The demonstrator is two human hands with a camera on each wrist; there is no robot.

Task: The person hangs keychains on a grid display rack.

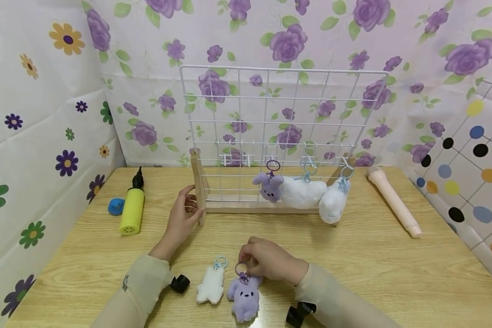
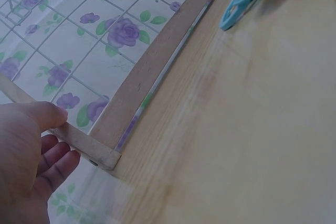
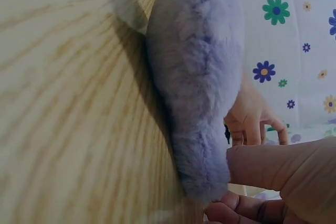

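A white wire grid rack [image 1: 284, 69] stands in wooden feet on the table. My left hand [image 1: 182, 218] holds its left wooden foot [image 1: 198, 187], the thumb on one side and fingers on the other. Near the front edge, a purple plush dog keychain [image 1: 246, 298] lies face up; my right hand [image 1: 272, 259] pinches it at its ring. Its furry side fills much of the right wrist view. Left of it lies a white plush keychain [image 1: 211, 284] with a blue ring. On the rack hang a purple plush [image 1: 270, 187] and two white plush keychains [image 1: 303, 191].
At the left stand a yellow balloon pump [image 1: 133, 209] with a black nozzle and a small blue ball-like toy [image 1: 116, 206]. A pale pink tube [image 1: 395, 202] lies at the right. Flowered cloth [image 1: 147, 91] walls in the back of the table.
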